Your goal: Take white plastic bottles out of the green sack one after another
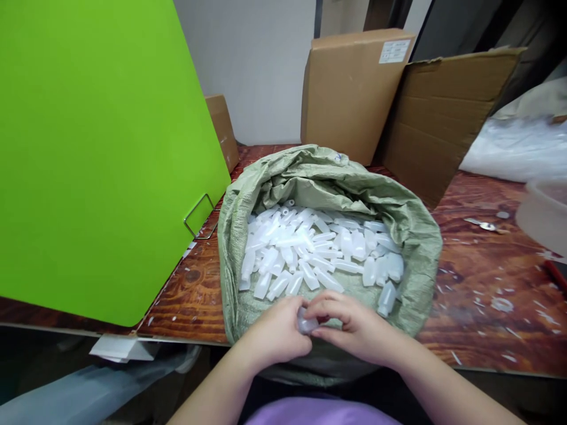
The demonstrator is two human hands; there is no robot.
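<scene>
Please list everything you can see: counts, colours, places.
Table: one, reddish brown, centre
Sack: one, pale green, on table
Bottles: uncountable heap, translucent white, inside sack
Held piece: one, translucent, lower centre
Board: one, bright green, left
Wire loop: one, silver, beside board
Tall box: one, brown, behind sack
Cardboard panel: one, brown, beside tall box
Small box: one, brown, behind board
Metal item: seemingly one, silver, table's right
Tub: one, translucent, right edge
Plastic: count unclear, whitish, far right
Fabric: one, bluish, lower left
Left hand: one, bare, on held piece
Right hand: one, bare, on held piece
Top: one, purple, bottom centre
</scene>
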